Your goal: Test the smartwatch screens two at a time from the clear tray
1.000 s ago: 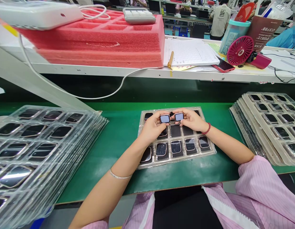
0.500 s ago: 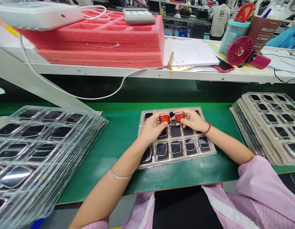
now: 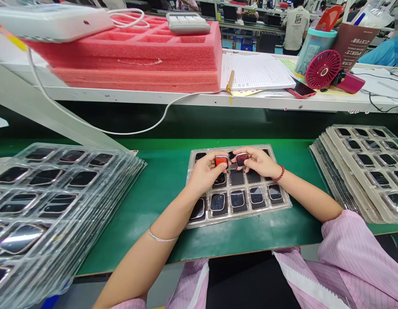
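Red Light in Hand at the Green Bench [image 3: 147,223]

A person in a pink striped garment [image 3: 356,253] is working with both hands occupied. The left hand [image 3: 203,171] is pinching a small watch-like piece [image 3: 221,161] between thumb and fingers, its screen glowing bright red. The right hand [image 3: 259,160] is gripping a second such piece [image 3: 241,159], its screen showing a darker red. The two are facing up side by side, just apart, over a clear compartment tray [image 3: 232,215], whose nearest row is holding dark, pale-framed pieces [image 3: 238,198]. A beaded bracelet [image 3: 278,174] is circling the right wrist. Stacks of loaded trays are flanking the scene, a left stack [image 3: 115,206] and a right stack [image 3: 334,171]. On the shelf [image 3: 259,100] above, red foam [image 3: 137,75] is sitting beside papers [image 3: 259,73], and a magenta fan [image 3: 323,68] is resting against a turquoise cup [image 3: 316,45].
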### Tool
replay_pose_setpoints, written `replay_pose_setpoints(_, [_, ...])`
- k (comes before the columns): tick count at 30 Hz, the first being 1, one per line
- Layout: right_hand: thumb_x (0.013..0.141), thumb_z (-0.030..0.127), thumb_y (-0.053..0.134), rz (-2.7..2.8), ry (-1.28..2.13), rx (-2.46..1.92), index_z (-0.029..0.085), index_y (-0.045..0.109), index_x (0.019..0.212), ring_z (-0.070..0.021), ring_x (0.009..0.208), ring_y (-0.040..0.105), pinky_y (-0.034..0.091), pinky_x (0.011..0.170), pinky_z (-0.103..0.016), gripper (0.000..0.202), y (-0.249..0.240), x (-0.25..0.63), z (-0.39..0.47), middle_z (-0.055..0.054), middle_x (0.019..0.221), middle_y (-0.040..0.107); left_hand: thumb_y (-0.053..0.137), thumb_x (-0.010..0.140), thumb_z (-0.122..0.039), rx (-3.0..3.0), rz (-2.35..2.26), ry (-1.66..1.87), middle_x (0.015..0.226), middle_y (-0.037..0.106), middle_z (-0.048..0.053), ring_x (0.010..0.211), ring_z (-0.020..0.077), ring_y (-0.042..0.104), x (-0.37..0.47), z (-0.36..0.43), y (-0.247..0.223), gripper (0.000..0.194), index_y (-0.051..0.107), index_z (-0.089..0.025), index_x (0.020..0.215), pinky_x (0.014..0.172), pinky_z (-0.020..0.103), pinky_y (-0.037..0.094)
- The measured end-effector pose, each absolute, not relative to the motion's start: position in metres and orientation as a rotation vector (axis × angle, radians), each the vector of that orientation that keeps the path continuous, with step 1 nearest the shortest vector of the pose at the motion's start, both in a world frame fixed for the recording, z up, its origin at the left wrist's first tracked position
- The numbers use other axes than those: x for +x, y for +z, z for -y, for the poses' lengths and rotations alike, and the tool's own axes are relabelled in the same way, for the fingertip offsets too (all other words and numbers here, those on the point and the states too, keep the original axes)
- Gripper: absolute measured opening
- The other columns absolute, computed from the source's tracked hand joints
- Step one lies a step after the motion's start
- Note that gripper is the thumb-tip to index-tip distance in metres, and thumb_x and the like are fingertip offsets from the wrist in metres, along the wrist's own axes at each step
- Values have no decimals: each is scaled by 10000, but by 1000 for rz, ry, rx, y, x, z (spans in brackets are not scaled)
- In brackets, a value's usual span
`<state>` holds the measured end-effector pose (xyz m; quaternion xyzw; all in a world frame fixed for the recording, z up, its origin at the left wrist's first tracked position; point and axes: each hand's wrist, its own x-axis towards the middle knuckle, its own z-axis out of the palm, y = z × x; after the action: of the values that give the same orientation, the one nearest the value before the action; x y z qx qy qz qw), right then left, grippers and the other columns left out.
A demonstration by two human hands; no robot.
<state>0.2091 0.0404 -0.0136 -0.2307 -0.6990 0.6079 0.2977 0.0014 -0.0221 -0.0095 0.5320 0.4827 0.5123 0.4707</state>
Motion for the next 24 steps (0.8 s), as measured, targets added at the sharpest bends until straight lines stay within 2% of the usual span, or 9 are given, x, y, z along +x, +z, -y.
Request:
replay_pose_setpoints(3, [871,257,620,1820,1656,-631,148,600,1184,-173,828,744,582,579,-207,332,-12,210,-40,-116,1106,735,766,738,-386,1292,-1196,1230,870,730,60,667,167,666,0,23,-8,361,682,-160,1006,591,273,512])
replay_pose_setpoints(6, [921,381,600,1771,1690,-672,147,630,1096,-154,739,740,558,533,-187,294,-11,210,-41,-102,1001,756,729,773,-517,1271,-1229,1206,787,733,68,566,150,639,-1,23,-7,421,694,-146,969,467,228,410])
replay_pose_setpoints(10, [895,428,643,1764,1662,-697,150,642,1032,-118,630,700,530,508,-177,310,-12,211,-41,-68,893,759,676,803,-592,1261,-1212,1199,840,754,97,584,164,662,-2,23,-8,493,707,-148,1015,451,220,404])
replay_pose_setpoints(14, [864,370,674,1784,1605,-723,146,643,1002,-103,591,664,508,497,-177,264,-12,210,-40,-55,842,753,689,803,-555,1252,-1169,1184,961,754,114,660,185,693,-1,23,-5,482,710,-158,1075,487,233,464])
replay_pose_setpoints(18, [860,340,672,1803,1570,-724,140,628,988,-99,566,637,484,490,-181,241,-11,210,-40,-52,811,739,700,806,-482,1275,-1144,1195,1129,713,111,685,155,676,0,23,-4,443,701,-171,1123,542,256,528])
replay_pose_setpoints(24, [845,286,678,1824,1554,-692,148,592,1039,-99,608,636,509,529,-194,253,-12,210,-40,-52,877,716,703,797,-315,1339,-1115,1175,1063,724,101,798,184,692,-1,22,-12,463,644,-163,1230,579,248,526])
